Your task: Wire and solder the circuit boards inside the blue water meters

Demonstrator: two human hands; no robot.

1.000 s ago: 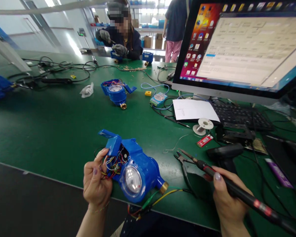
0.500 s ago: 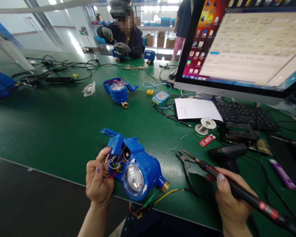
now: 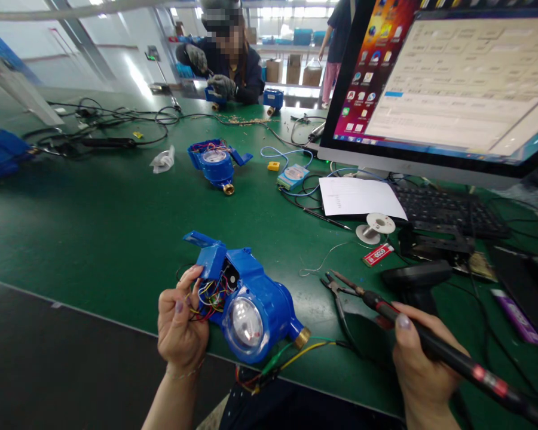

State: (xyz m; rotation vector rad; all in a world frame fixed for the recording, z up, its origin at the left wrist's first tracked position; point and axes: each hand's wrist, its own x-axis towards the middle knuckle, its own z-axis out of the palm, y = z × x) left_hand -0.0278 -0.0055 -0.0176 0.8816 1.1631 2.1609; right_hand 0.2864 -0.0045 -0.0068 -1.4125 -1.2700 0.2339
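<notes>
A blue water meter (image 3: 269,301) with a clear round window and a brass end lies at the table's front edge. Its cover is raised, and coloured wires (image 3: 211,297) spill from the open compartment. At the meter's left side, my left hand (image 3: 182,325) is closed, pinching some of those wires, with a fingertip by the raised cover. My right hand (image 3: 424,352) grips a black soldering iron (image 3: 448,352), its tip pointing left above the table. Beneath that tip lie cutting pliers (image 3: 338,298). Green and yellow leads (image 3: 291,356) run below the brass end.
Solder wire trails from a spool (image 3: 380,224) near a red packet (image 3: 378,255). A black handheld scanner (image 3: 415,276), a keyboard (image 3: 448,212) and a monitor (image 3: 448,89) occupy the right. Another open meter (image 3: 216,170) stands farther back. Across the table a gloved person (image 3: 231,65) handles a blue meter.
The view has shifted very slightly. Both hands keep their holds, and the meter and soldering iron stay practically in place.
</notes>
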